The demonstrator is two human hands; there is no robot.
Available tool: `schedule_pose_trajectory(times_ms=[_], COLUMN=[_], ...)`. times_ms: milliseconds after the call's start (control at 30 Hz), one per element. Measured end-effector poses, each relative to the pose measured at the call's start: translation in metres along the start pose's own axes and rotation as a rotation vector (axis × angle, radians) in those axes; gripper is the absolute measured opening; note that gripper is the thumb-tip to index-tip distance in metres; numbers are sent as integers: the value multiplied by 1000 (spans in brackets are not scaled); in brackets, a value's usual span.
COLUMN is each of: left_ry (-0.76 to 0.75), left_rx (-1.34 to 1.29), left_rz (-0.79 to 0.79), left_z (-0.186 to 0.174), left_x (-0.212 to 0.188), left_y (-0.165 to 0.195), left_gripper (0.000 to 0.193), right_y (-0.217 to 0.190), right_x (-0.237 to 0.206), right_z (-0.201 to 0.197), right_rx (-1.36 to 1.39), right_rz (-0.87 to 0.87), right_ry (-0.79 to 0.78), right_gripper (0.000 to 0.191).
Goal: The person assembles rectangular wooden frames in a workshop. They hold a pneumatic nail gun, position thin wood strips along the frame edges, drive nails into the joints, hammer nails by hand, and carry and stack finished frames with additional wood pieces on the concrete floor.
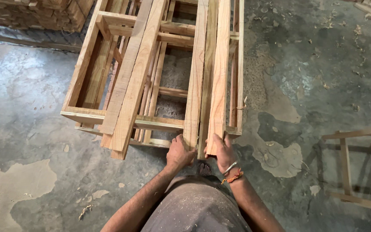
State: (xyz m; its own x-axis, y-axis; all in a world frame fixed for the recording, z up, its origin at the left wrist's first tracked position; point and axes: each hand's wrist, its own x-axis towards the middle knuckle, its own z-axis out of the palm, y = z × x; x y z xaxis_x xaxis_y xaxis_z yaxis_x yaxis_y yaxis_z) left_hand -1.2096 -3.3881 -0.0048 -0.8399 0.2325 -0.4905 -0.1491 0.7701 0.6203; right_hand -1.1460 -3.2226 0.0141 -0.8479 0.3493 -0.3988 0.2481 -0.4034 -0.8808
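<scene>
Five long pale wooden battens point(136, 77) laid across my stacked open wooden frames point(86, 114), two on the left, three on the right, my two hands, left point(179, 152) and right point(222, 151), one separate wooden frame point(353, 167) far right

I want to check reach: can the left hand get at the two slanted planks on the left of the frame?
Probably yes. The left hand grips another plank's end, but nothing lies between it and the slanted planks.

Soft daylight; sharp focus; faint shadows
</scene>
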Motion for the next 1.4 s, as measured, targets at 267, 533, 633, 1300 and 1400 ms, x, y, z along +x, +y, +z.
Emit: schedule_pose_trajectory(times_ms=[267,533,633,1300,1400], left_ry=[-29,-69,-97,-94,-96], left_rx=[9,2,42,130,104], left_rz=[18,28,25,-91,-69], left_z=[-1,-5,-6,-2,-2], left_x=[3,1,1,-3,-4], left_y=[-6,-8,-7,-18,-16], left_gripper=[88,90,85,81,81], right_y=[-16,-41,-39,-6,-7], right_x=[-11,-21,-22,-28,-27], right_z=[-3,-5,-4,19,22], right_rx=[194,545,552,-1453,-1565], right_rz=[122,222,203,-610,-679], right_ry=[-34,-313,-277,620,619], right_gripper=[42,59,55,54,50])
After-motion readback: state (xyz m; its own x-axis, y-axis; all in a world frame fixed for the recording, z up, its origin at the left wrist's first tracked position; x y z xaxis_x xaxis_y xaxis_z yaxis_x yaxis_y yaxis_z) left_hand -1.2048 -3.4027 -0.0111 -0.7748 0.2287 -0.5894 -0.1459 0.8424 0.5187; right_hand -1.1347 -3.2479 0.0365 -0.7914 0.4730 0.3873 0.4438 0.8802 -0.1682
